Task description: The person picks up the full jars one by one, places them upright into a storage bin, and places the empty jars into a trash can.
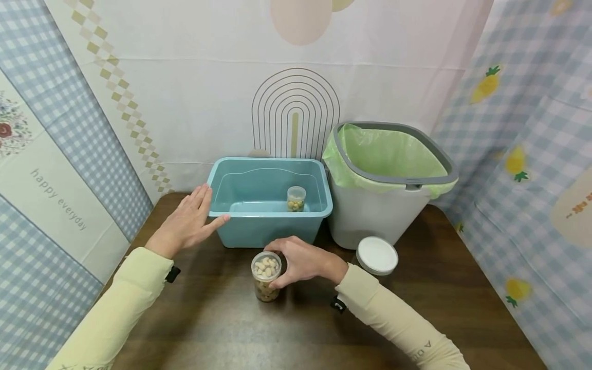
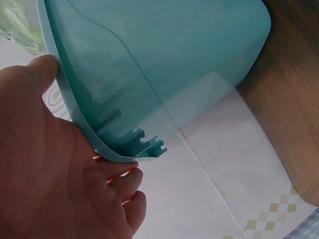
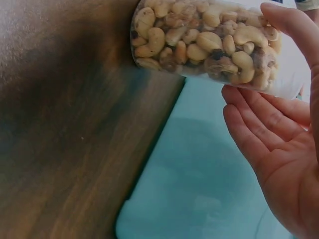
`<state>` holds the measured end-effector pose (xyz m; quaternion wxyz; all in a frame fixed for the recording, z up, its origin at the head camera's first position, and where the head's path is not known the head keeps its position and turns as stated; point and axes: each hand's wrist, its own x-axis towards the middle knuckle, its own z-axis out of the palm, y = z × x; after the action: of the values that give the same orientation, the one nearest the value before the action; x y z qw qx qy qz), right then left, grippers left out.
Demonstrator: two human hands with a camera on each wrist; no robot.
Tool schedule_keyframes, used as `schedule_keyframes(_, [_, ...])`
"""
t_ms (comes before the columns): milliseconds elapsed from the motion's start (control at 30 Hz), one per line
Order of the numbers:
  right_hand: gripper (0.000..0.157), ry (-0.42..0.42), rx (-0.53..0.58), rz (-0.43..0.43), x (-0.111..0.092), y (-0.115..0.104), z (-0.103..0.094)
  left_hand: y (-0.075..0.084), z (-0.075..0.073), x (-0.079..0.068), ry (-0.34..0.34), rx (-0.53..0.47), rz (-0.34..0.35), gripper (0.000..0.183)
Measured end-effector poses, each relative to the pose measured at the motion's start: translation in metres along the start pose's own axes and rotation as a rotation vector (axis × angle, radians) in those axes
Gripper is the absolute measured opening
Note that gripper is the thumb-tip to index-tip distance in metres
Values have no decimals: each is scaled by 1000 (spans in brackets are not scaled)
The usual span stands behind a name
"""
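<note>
A clear jar of cashew nuts [image 1: 265,277] stands upright on the table, in front of the blue bin [image 1: 273,228]. My right hand [image 1: 300,259] grips it from the right, the thumb in front and the fingers behind near the top. Nuts fill most of the jar [image 3: 204,42] in the right wrist view. At the bin's front left corner is my left hand [image 1: 187,221], its fingers extended. The left wrist view has this hand [image 2: 75,159] against the bin's rim [image 2: 75,112]. Inside the bin, toward the right, stands a smaller clear jar [image 1: 296,199] with yellowish-green contents.
A grey trash can [image 1: 370,216] lined with a green bag [image 1: 393,151] stands right of the bin. Round white lids [image 1: 377,255], apparently stacked, are in front of it. Patterned cloth [image 1: 208,103] hangs behind the brown table [image 1: 222,329].
</note>
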<state>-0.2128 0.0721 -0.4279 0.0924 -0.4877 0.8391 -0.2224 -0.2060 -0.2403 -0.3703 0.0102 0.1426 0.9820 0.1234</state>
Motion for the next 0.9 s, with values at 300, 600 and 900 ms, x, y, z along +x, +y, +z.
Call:
schedule_keyframes(300, [62, 32, 48, -16, -1, 6, 7, 0, 1, 0, 2, -4, 4, 97])
schedule_keyframes(600, [60, 19, 35, -44, -3, 2, 0, -1, 3, 0, 3, 0, 1, 97])
schedule_keyframes(900, [58, 48, 35, -61, -4, -8, -26, -1, 2, 0, 11, -8, 7, 97])
